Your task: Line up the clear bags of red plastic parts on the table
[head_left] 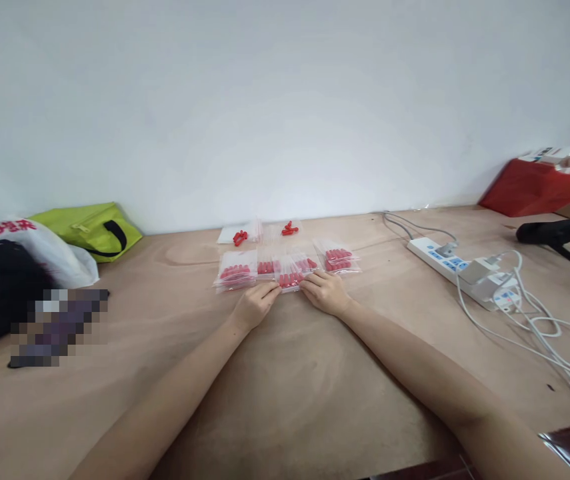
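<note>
Centre frame now, left hand (257, 303) and right hand (328, 292) each clamp a grip on the clear bag (291, 289) of red pieces (289, 279)!

Red capsule-shaped pieces (291, 281), uniformly bright, show through clear, colourless zip bags (237, 258). Tabletop (285, 380): light brown, marked by soft, swirling wood grain. Wall (265, 100): plain, pale bluish white to my eye. Power strip (429, 255): white body with blue socket panels. Soft bag (65, 219): lime green; its strap (115, 238), black. Plastic carrier (65, 251): white, printed with red lettering (9, 228). Dark bag (9, 290): black, with curved grey lines. Shopping bag (527, 190): solid red.
</note>
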The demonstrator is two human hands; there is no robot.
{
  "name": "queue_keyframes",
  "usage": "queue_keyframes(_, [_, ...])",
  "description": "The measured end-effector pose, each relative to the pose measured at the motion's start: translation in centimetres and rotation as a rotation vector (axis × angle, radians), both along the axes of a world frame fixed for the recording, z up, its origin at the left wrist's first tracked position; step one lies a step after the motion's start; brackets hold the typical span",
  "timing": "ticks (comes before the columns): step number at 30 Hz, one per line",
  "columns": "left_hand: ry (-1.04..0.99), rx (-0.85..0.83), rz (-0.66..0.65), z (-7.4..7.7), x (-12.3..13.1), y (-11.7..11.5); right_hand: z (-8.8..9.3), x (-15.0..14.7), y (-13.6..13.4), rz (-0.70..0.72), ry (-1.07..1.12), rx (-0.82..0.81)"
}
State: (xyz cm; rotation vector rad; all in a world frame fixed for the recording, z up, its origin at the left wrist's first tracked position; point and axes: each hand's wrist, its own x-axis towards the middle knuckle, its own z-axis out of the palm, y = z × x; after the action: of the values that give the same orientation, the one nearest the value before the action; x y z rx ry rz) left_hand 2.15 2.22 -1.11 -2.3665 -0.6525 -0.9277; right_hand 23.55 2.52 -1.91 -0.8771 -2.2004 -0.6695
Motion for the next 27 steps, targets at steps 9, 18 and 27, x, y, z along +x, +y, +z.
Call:
queue_keyframes(9, [-0.057, -0.032, 0.049, 0.0, -0.5, 0.1, -0.2, 1.4, 0.2, 0.019, 0.004, 0.051])
queue_keyframes(18, [-0.044, -0.009, 0.070, 0.3, -0.4, -0.1, 0.0, 1.6, 0.2, -0.017, -0.054, 0.059])
queue_keyframes(27, [-0.060, -0.008, 0.072, 0.4, 0.1, -0.1, 0.3, -2.6, -0.2, 0.037, -0.026, 0.084])
